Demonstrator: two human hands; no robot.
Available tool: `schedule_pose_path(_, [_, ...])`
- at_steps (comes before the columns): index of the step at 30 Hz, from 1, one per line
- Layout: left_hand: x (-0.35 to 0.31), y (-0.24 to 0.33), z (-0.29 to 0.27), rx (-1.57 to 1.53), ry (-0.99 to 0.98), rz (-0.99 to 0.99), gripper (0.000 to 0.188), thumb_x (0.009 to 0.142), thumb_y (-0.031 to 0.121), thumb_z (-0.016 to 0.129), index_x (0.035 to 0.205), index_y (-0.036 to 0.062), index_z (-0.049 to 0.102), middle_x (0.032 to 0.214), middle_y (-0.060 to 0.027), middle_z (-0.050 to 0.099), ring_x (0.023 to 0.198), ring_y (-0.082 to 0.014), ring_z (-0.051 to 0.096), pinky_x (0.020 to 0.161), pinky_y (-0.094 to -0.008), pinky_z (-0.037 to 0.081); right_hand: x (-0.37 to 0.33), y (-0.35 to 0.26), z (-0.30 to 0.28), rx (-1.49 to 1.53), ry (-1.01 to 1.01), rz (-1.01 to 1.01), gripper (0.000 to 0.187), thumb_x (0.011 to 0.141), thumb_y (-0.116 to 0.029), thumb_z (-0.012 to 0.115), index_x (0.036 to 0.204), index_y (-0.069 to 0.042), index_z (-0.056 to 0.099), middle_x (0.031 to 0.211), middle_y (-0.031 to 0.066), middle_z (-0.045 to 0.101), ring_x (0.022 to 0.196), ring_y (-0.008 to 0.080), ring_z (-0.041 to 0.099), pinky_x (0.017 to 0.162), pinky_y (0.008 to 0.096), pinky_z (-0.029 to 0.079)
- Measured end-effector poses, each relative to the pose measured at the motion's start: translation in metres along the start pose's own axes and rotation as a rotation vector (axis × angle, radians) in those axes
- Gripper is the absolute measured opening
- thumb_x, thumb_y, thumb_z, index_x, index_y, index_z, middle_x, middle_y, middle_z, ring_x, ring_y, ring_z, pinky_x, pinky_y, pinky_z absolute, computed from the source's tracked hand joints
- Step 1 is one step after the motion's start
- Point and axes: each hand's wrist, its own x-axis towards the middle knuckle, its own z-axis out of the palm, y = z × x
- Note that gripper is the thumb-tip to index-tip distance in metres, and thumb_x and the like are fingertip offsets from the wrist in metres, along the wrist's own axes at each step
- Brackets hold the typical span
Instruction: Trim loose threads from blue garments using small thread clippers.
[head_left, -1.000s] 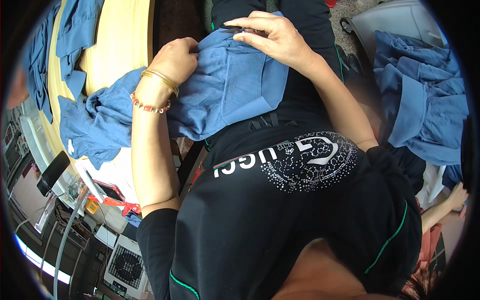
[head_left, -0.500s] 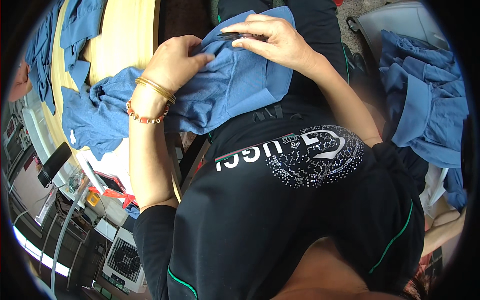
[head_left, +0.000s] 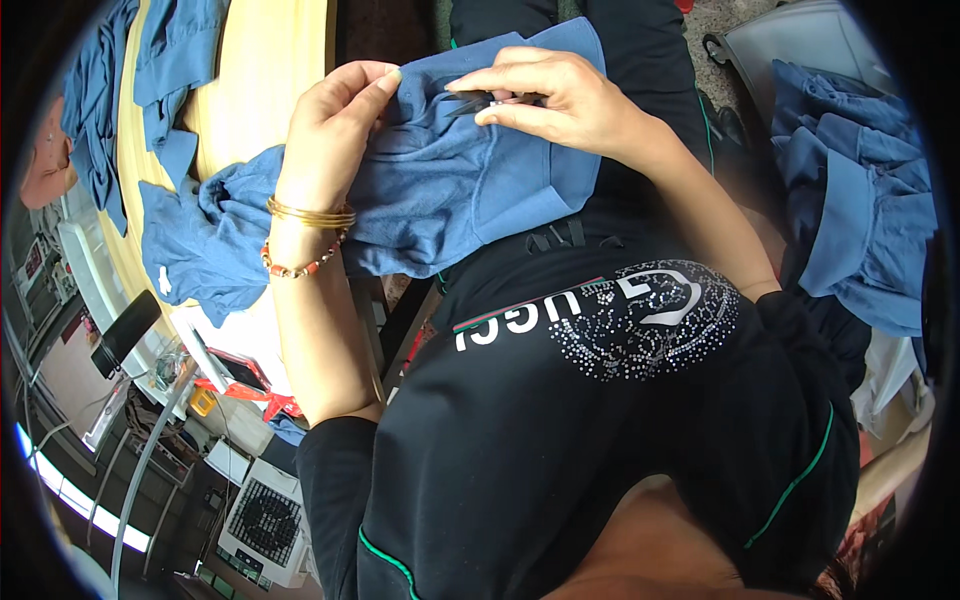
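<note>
A blue garment [head_left: 430, 215] with a stitched band lies rumpled across my lap and stretches left onto the wooden table. My left hand [head_left: 340, 115] pinches the garment's upper edge between thumb and fingers, gold bangles and a beaded bracelet on its wrist. My right hand [head_left: 570, 100] is closed around small black thread snips [head_left: 470, 103]. Their blades point left, over the cloth and a short way from my left fingertips. Part of the snips is hidden inside my right palm.
More blue garments [head_left: 178, 50] hang over the pale wooden table [head_left: 265, 65] at the left. To the right, a pile of blue garments [head_left: 850, 200] lies by a grey plastic bin [head_left: 790, 45]. Another person's arm [head_left: 890, 470] shows at lower right.
My left hand has moved up and now pinches the cloth's edge; before, its thumb and fingers were spread over the fabric. My right hand still holds the snips, slightly lower. The view has shifted a little.
</note>
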Motion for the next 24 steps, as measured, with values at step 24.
schedule_pose_path(24, [-0.003, -0.003, 0.006, -0.198, -0.050, 0.048, 0.028, 0.093, 0.006, 0.065, 0.120, 0.0041, 0.063, 0.080, 0.0048, 0.063, 0.068, -0.0012, 0.048, 0.062, -0.0166, 0.039, 0.017, -0.018, 0.014, -0.385, 0.133, -0.100, 0.026, 0.089, -0.027, 0.067, 0.112, -0.015, 0.072, 0.083, 0.0041, 0.061, 0.077, 0.0213, 0.064, 0.069, 0.0335, 0.053])
